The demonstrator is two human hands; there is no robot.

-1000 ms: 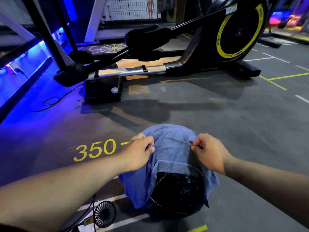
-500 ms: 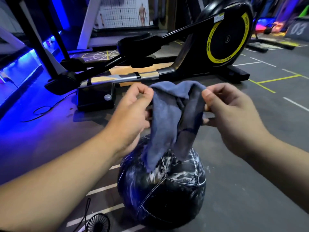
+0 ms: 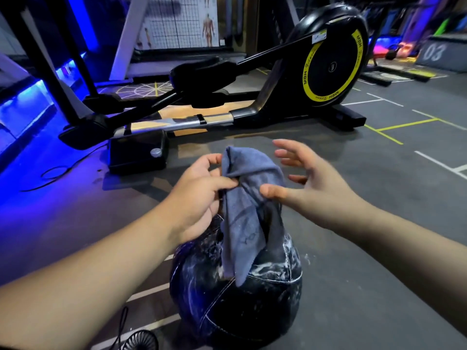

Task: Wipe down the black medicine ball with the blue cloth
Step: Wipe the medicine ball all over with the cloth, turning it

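**Head view.** The left hand (image 3: 199, 195) pinches the gathered top of a soft, crumpled blue cloth (image 3: 247, 198) between the thumb and curled fingers (image 3: 222, 183). The right hand (image 3: 318, 188) is spread, its fingers (image 3: 288, 147) straight and apart and gripping nothing. Its thumb tip lies at the cloth's near fold, but contact cannot be confirmed.

The cloth's long axis runs nearly vertical. It hangs from the left fingers downward and slightly toward the viewer, and its lower corner lies on the crown of a round black panelled medicine ball with pale stitched seams (image 3: 252, 304). The ball rests on the dark grey rubber gym floor (image 3: 353, 248), directly below both sets of fingers.

White smears mark the ball's upper panels, so the wiping appears unfinished. The cloth seems bunched for use as a pad, and the coming move would be a downward press onto the ball. The left hand, which holds the cloth, is the better placed for it.

Beyond the fingers stands a black elliptical trainer with a yellow-ringed flywheel (image 3: 328, 64). A small black fan (image 3: 141, 341) lies below the left forearm.
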